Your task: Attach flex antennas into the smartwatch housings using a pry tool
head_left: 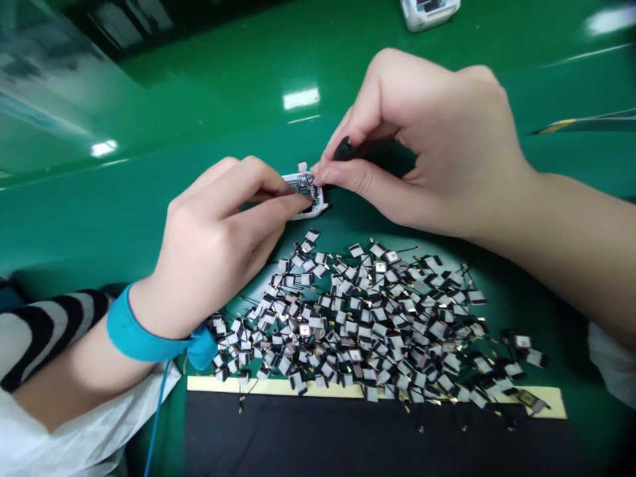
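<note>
In the head view, my left hand (223, 232) is closed on a small white-cased electronic device (318, 211) with its circuit board exposed. Its thumb and fingers lie over the near side of the casing and board. My right hand (417, 146) pinches at the device's upper right corner. A small black piece (344, 150) shows between its thumb and index finger; the rest of this piece is hidden by the fingers. At the device's top edge there is a small pale round part (302, 167).
Below the hands lies a spread pile of small black-and-grey antenna-like parts with thin leads (368, 318). A black sheet with a yellow edge strip (348, 437) borders it. Tweezers (581, 124) are at right, and another white casing (430, 14) sits at the back on the green mat (199, 106).
</note>
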Motion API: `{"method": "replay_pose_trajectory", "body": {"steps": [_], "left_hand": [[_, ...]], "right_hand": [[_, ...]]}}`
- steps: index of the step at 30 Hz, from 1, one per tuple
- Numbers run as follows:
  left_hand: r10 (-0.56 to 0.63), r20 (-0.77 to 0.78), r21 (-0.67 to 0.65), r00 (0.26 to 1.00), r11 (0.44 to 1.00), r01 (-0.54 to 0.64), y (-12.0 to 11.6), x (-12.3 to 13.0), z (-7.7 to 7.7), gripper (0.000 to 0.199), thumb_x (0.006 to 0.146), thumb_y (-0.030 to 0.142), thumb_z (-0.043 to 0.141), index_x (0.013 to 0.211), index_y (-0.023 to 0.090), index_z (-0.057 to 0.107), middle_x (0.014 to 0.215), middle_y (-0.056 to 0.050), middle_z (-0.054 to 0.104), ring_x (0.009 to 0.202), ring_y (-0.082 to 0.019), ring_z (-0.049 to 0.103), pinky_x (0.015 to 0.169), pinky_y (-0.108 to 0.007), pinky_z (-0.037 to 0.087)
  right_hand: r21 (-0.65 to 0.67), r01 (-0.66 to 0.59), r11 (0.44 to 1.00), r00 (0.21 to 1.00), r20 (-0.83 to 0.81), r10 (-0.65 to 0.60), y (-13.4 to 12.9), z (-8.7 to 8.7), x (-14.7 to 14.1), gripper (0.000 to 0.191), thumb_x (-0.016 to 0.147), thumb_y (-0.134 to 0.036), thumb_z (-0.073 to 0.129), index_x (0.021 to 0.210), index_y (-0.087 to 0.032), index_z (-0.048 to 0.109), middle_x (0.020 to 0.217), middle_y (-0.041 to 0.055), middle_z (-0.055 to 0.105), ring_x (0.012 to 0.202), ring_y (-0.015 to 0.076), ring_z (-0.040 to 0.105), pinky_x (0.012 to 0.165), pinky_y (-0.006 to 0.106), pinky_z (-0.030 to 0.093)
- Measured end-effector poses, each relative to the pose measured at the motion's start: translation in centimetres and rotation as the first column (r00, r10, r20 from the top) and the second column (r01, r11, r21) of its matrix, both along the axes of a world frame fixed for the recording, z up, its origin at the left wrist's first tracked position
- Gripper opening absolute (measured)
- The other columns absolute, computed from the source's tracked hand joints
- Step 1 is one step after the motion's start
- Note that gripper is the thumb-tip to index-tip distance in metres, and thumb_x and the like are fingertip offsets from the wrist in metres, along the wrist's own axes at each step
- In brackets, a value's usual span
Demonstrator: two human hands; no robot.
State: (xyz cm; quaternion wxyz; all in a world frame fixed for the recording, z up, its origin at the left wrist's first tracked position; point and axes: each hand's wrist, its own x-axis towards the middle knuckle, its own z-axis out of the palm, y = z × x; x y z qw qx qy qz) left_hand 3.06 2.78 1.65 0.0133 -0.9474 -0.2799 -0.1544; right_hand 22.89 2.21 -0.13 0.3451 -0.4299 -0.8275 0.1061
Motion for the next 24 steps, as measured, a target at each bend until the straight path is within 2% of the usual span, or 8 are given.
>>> {"method": "replay_pose_trajectory", "body": {"steps": [6, 14, 19, 21, 24], "left_hand": [[-0.011, 0.009, -0.003, 1.0, 1.0, 0.011, 0.09, -0.05, 0.01, 0.018, 0.085, 0.02, 0.046, 0.092, 0.017, 0.063, 0.084, -0.002, 0.057, 0.074, -0.012, 0.049, 0.065, -0.024, 0.038], [-0.019, 0.007, 0.003, 1.0, 1.0, 0.019, 0.12, -0.12, -0.01, 0.018, 0.085, 0.018, 0.047, 0.091, 0.015, 0.063, 0.082, -0.004, 0.057, 0.071, -0.012, 0.046, 0.063, -0.025, 0.037], [-0.028, 0.015, -0.007, 1.0, 1.0, 0.028, 0.14, -0.15, 0.01, 0.018, 0.085, 0.019, 0.047, 0.092, 0.015, 0.063, 0.082, -0.004, 0.058, 0.071, -0.013, 0.047, 0.063, -0.025, 0.038], [-0.017, 0.011, -0.015, 1.0, 1.0, 0.017, 0.14, -0.11, 0.02, 0.018, 0.085, 0.019, 0.047, 0.092, 0.016, 0.062, 0.083, -0.004, 0.058, 0.073, -0.013, 0.048, 0.064, -0.026, 0.039], [-0.009, 0.017, -0.028, 1.0, 1.0, 0.009, 0.16, -0.06, -0.02, 0.017, 0.084, 0.018, 0.047, 0.091, 0.017, 0.062, 0.083, -0.003, 0.058, 0.074, -0.013, 0.05, 0.065, -0.026, 0.04]], "right_hand": [[-0.003, -0.011, 1.0, 1.0, -0.007, 0.011, 0.15, -0.07, -0.03, 0.019, 0.084, -0.033, 0.046, 0.075, -0.018, 0.04, 0.071, -0.0084, 0.05, 0.071, 0.0023, 0.054, 0.059, 0.015, 0.035], [-0.01, 0.014, 1.0, 1.0, -0.005, -0.014, -0.07, 0.08, -0.02, 0.019, 0.083, -0.034, 0.047, 0.078, -0.017, 0.045, 0.073, -0.0071, 0.053, 0.073, 0.006, 0.057, 0.058, 0.018, 0.037], [-0.007, 0.026, 1.0, 1.0, -0.014, -0.026, 0.08, -0.17, 0.14, 0.019, 0.083, -0.037, 0.046, 0.078, -0.019, 0.045, 0.072, -0.0086, 0.053, 0.074, 0.0043, 0.057, 0.059, 0.017, 0.039], [-0.016, -0.027, 0.999, 0.997, -0.074, 0.026, 0.23, -0.21, 0.31, 0.019, 0.084, -0.036, 0.046, 0.076, -0.018, 0.044, 0.076, -0.007, 0.053, 0.076, 0.0046, 0.057, 0.061, 0.017, 0.042], [-0.044, -0.113, 0.993, 0.964, -0.248, 0.099, 0.41, -0.13, 0.32, 0.022, 0.082, -0.034, 0.052, 0.071, -0.018, 0.042, 0.084, -0.0014, 0.054, 0.078, 0.0071, 0.056, 0.061, 0.02, 0.046]]}}
